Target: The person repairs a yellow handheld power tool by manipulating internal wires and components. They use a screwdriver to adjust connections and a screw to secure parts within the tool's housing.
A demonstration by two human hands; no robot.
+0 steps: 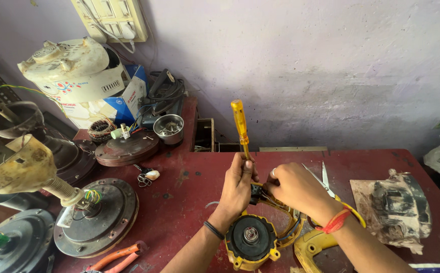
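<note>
1. Head view: the left hand (237,183) has its fingers closed round a yellow screwdriver (240,125), whose handle stands up above the fist
2. The right hand (293,187) pinches a small black part (255,191) just beside the left fingertips; wires hide the exact grip
3. Below both wrists sits a yellow motor housing (250,240), which looks heavy and stiff, best held by its rim; the thin wires look fragile
4. Scissors (324,178) lie just past the right knuckles
5. The red table (189,187) has bare room left of the left wrist; fan motors (96,217) crowd farther left
</note>
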